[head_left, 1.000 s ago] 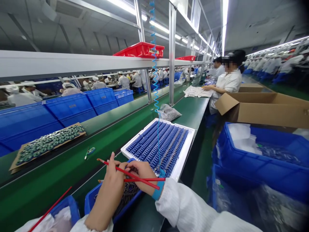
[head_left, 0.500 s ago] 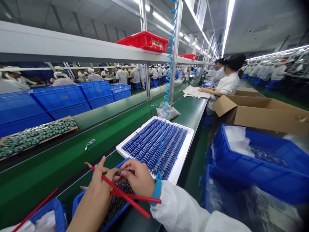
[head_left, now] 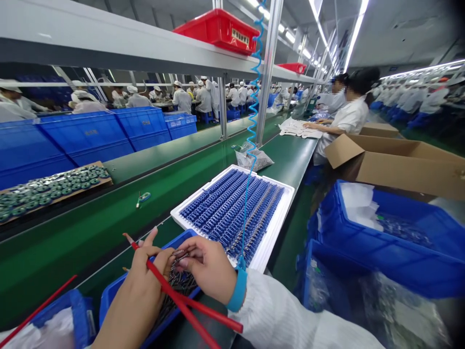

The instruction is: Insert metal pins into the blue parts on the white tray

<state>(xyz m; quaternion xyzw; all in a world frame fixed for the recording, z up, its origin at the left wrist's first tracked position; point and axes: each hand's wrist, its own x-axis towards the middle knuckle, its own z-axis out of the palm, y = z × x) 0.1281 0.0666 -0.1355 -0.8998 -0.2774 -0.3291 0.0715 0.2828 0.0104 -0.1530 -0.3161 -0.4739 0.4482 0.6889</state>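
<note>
Head view: coil (head_left: 183, 255) in fingers (head_left: 199, 244)

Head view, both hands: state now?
Left hand: closed, holding red-handled brushes.
Right hand: closed, pinching spring-like metal.

Cool white light from overhead tubes (head_left: 355, 34), dim ceiling (head_left: 410, 34), blackened upper right corner, wide-angle stretch at the edges, distant workers (head_left: 423, 102) blurred, deep shadow below the surface (head_left: 293, 151)
</note>
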